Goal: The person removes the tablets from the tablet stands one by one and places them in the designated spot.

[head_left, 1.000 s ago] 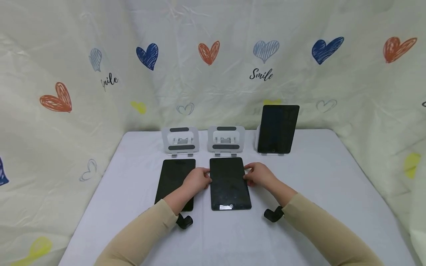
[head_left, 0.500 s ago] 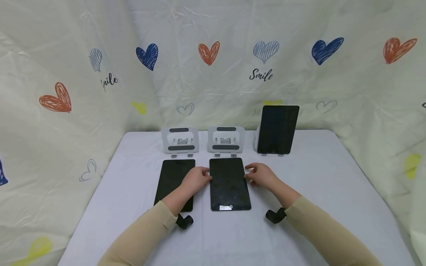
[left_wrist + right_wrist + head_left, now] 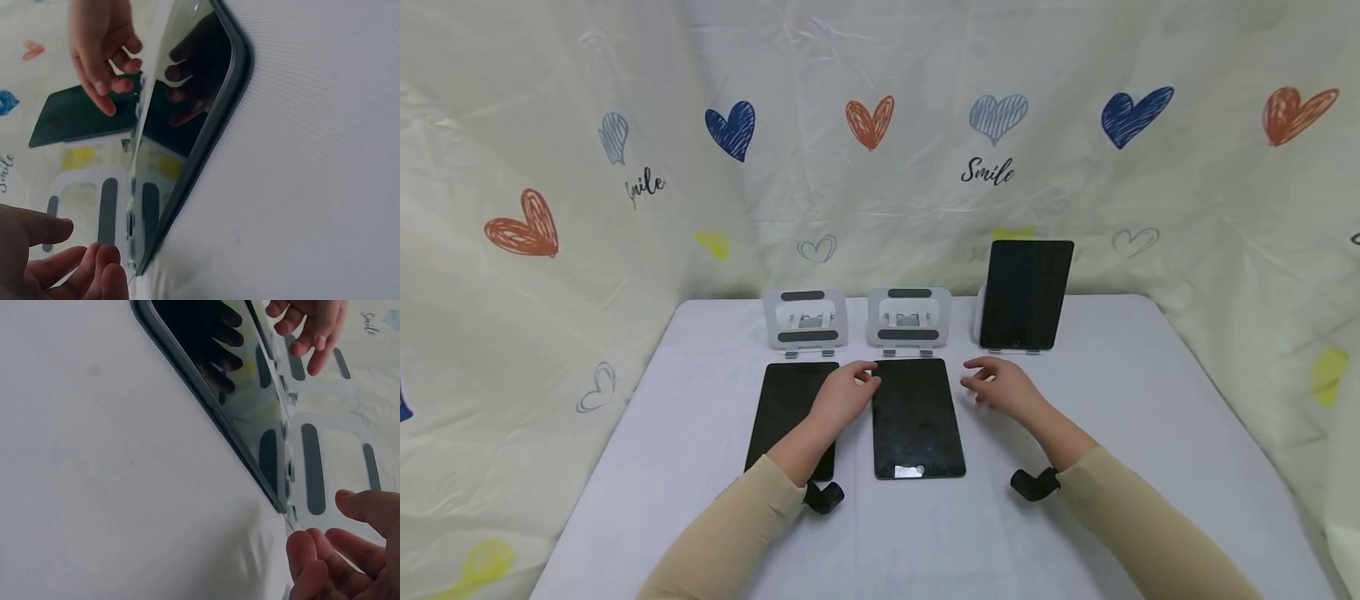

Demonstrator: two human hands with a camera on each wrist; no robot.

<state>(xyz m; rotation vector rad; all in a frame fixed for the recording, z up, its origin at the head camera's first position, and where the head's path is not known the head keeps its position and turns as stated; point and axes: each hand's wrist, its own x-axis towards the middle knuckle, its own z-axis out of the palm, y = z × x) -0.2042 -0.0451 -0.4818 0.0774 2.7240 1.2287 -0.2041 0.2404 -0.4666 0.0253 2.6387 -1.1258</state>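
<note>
A dark tablet (image 3: 916, 425) lies flat, screen up, in front of the middle tablet stand (image 3: 908, 335). By its upper left corner is my left hand (image 3: 844, 395), thumb and fingers apart with nothing between them; in the head view its fingertips overlap the tablet's edge. My right hand (image 3: 1006, 388) hovers off the tablet's right edge, fingers loosely bent around air. Both wrist views show a gap between thumb and fingers of the left hand (image 3: 69, 262) and the right hand (image 3: 350, 556). A second tablet (image 3: 782, 400) lies to the left, partly hidden by my left forearm.
A third tablet (image 3: 1028, 293) leans upright on a stand at the back right. The left stand (image 3: 807, 337) holds no tablet. A white cloth (image 3: 1150, 400) covers the table, and a curtain printed with hearts (image 3: 925, 200) hangs right behind it.
Both hands have come away from the middle tablet's side edges: the right moved right and slightly up, the left rose a little. The tablet has stayed in about the same place.
</note>
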